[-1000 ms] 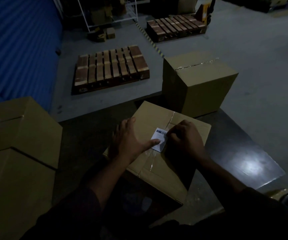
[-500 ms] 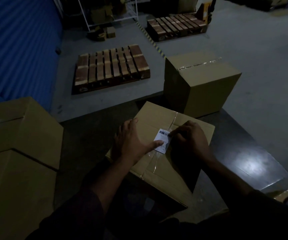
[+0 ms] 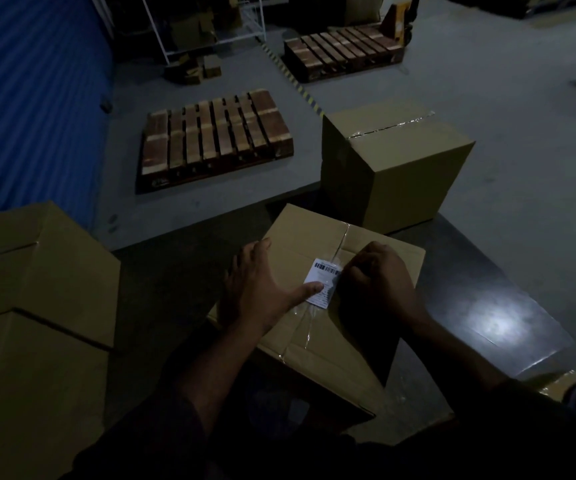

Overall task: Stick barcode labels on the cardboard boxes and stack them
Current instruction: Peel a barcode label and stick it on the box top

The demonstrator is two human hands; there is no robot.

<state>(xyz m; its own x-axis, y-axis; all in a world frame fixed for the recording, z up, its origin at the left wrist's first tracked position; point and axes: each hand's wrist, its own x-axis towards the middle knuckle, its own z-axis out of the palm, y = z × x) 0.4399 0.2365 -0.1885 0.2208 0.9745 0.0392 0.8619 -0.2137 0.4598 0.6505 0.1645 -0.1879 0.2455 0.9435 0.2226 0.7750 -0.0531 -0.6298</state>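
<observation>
A person's left hand [image 3: 255, 289] lies spread flat on the top of a brown taped cardboard box [image 3: 317, 327], its thumb pressing the near corner of a small white rectangular barcode label [image 3: 324, 282]. Just right of that thumb, the right hand [image 3: 380, 275] is curled at the label's far edge; in the dim light, whether it pinches or rubs cannot be told. Over the last second the label has settled flatter onto the tape seam, so sticking looks nearly done. Beyond the hands stands a second sealed brown cardboard box [image 3: 394, 168], then a wooden slatted pallet [image 3: 214, 136].
</observation>
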